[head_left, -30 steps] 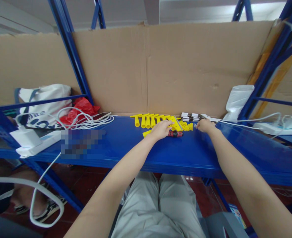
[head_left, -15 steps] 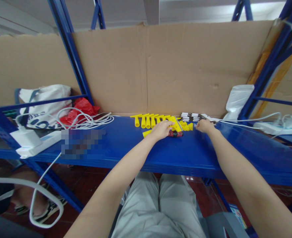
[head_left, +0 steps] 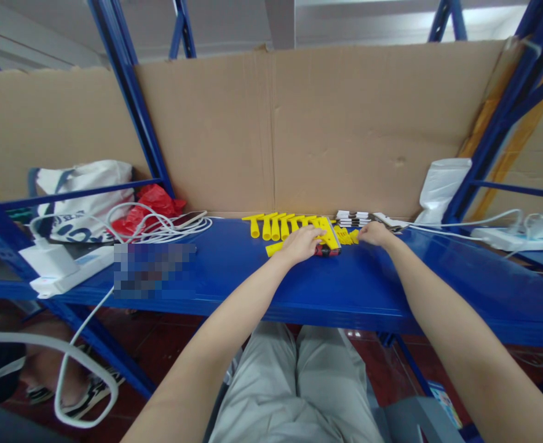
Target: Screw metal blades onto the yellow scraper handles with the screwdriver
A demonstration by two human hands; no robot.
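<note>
Head view: left hand holds yellow scraper crosswise, blade right.

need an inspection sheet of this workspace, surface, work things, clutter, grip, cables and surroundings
Surface: blue shelf; a pixelated patch at left is unreadable.
Work things: row of yellow tools at the back, small yellow pieces, black-and-white pieces, red-and-black object.
Clutter: white bag and red plastic at left; white pouch at right.
Grip: left hand over a yellow tool with a pale edge, hold unclear; right hand at the small yellow pieces, contents hidden.
Cables: white cable coil at left; power strips at left and right.
Surroundings: cardboard panel behind; another person's shoe, lower left.
</note>
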